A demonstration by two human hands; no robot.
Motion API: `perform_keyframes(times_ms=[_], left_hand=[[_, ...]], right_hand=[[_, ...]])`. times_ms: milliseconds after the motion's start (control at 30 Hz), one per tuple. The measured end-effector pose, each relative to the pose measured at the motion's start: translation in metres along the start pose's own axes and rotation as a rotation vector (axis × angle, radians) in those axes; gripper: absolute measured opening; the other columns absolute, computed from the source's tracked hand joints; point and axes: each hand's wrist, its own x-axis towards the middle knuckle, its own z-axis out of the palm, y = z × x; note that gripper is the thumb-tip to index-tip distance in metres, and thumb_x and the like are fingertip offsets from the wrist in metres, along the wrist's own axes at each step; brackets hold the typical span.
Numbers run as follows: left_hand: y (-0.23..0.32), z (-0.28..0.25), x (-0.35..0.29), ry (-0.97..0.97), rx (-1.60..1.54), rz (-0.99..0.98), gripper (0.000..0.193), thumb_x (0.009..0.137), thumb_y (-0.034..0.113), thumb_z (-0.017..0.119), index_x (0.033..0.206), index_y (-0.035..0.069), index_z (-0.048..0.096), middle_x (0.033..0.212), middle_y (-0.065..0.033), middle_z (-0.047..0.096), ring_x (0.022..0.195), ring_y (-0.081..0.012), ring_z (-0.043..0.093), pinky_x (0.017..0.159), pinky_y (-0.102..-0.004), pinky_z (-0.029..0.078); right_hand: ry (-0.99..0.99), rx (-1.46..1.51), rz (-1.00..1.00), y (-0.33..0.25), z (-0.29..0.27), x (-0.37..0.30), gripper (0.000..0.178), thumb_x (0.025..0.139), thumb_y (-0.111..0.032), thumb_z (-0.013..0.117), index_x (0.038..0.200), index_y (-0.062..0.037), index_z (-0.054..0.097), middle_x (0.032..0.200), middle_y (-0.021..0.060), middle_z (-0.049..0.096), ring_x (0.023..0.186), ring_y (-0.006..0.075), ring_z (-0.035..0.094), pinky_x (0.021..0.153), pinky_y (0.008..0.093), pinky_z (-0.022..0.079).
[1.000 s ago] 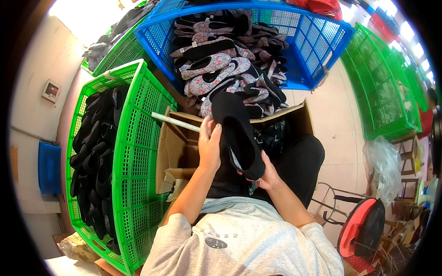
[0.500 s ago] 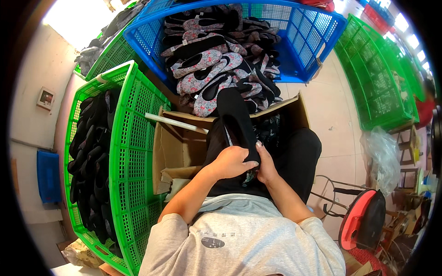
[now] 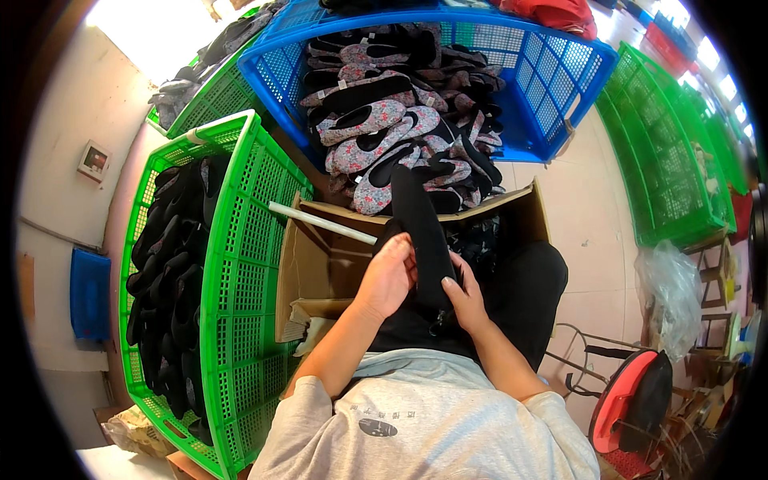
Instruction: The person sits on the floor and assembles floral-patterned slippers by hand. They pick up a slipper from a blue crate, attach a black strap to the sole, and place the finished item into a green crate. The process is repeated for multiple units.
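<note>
A black fabric slipper (image 3: 421,232) stands over my lap, toe pointing away from me, turned so that its side or sole faces up and its opening is hidden. My left hand (image 3: 389,276) grips its left edge, fingers curled behind it. At the heel end my right hand (image 3: 466,296) holds the right edge, thumb lying across it. Just beyond the toe lies a heap of flower-patterned slippers (image 3: 376,148) inside a blue crate (image 3: 528,88). An open cardboard box (image 3: 316,260) sits around and before my knees, with dark items partly visible in it.
Left of me, a green crate (image 3: 240,296) holds many black slippers (image 3: 172,280). A white rod (image 3: 320,222) juts over the box. To the right are a red and black round-backed seat (image 3: 628,404), clear plastic sheeting (image 3: 672,296) and green crates (image 3: 664,152).
The slipper has been rolled so its opening no longer shows. My left hand has shifted up along its left edge, its palm now turned upward. The whole view has shifted slightly.
</note>
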Motion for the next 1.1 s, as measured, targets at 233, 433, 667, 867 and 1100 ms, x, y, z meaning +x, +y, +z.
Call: perform_keyframes(times_ms=[233, 433, 667, 867, 1100], left_hand=[[0.024, -0.015, 0.004, -0.094, -0.576, -0.024, 0.031, 0.103, 0.029, 0.048, 0.113, 0.005, 0.065, 0.113, -0.0099, 0.071, 0.113, -0.0252, 0.063, 0.105, -0.0466, 0.045], [0.018, -0.021, -0.002, -0.022, -0.53, -0.034, 0.033, 0.098, 0.022, 0.049, 0.121, 0.002, 0.064, 0.12, -0.0137, 0.068, 0.117, -0.0301, 0.061, 0.107, -0.0496, 0.044], [0.022, -0.045, -0.009, -0.178, -0.367, -0.047, 0.041, 0.097, 0.028, 0.05, 0.128, 0.004, 0.062, 0.131, -0.0142, 0.063, 0.122, -0.0302, 0.058, 0.108, -0.0494, 0.042], [0.08, -0.052, -0.023, 0.368, 0.341, 0.17, 0.035, 0.102, 0.04, 0.05, 0.112, 0.01, 0.064, 0.085, 0.0013, 0.067, 0.076, -0.009, 0.062, 0.07, -0.0256, 0.048], [0.099, -0.037, -0.047, 0.25, 0.656, 0.365, 0.031, 0.101, 0.021, 0.055, 0.129, 0.01, 0.062, 0.091, 0.0082, 0.061, 0.074, 0.0003, 0.053, 0.06, -0.0149, 0.038]], right_hand=[[-0.086, -0.23, -0.075, -0.011, 0.002, -0.007, 0.072, 0.083, -0.022, 0.077, 0.144, -0.0021, 0.046, 0.142, 0.0167, 0.051, 0.131, 0.0268, 0.048, 0.111, 0.0359, 0.035], [-0.123, -0.291, -0.128, -0.012, 0.001, -0.011, 0.078, 0.079, -0.022, 0.081, 0.144, -0.001, 0.045, 0.143, 0.0151, 0.048, 0.134, 0.0248, 0.045, 0.112, 0.0361, 0.034], [-0.153, -0.264, -0.086, -0.009, -0.002, -0.016, 0.086, 0.072, -0.019, 0.087, 0.144, -0.0013, 0.045, 0.143, 0.0158, 0.048, 0.134, 0.0247, 0.045, 0.113, 0.0362, 0.033], [-0.161, -0.242, 0.017, -0.021, -0.003, -0.011, 0.082, 0.07, -0.016, 0.088, 0.142, -0.004, 0.05, 0.143, 0.0152, 0.048, 0.132, 0.0236, 0.047, 0.111, 0.0344, 0.036], [-0.271, -0.378, -0.018, -0.033, -0.002, -0.009, 0.081, 0.066, -0.012, 0.087, 0.14, -0.0082, 0.054, 0.137, 0.0141, 0.057, 0.124, 0.0243, 0.055, 0.107, 0.0343, 0.04]])
